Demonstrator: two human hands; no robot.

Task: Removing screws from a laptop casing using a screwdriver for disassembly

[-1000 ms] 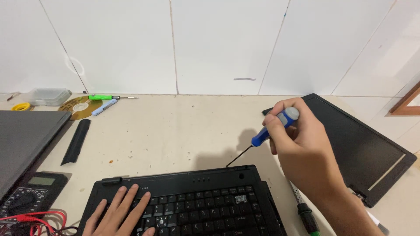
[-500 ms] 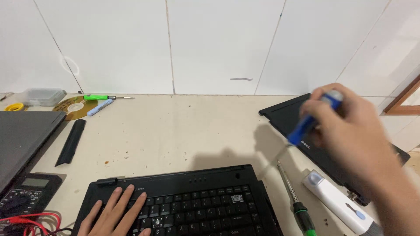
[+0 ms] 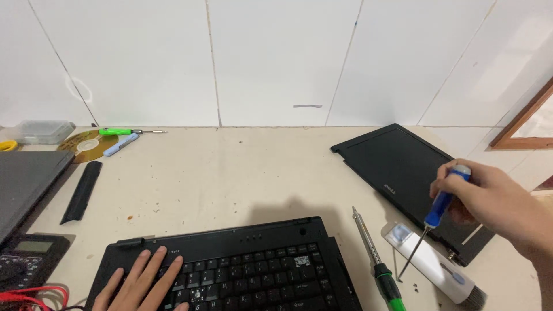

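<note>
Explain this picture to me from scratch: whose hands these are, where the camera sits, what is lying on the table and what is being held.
There is no machine here. A person works with bare hands, and the one camera sits on their head, looking down, so both hands are their own.

The left hand lies flat on the keys of a black laptop base. The right hand holds a blue-handled screwdriver, tip down toward the beige table.

Beside it lie a white brush-ended tool, a green-handled screwdriver and a detached black laptop screen. On the left are a black bar, a multimeter with red leads, a gold disc, a small green screwdriver and a clear plastic box.
</note>
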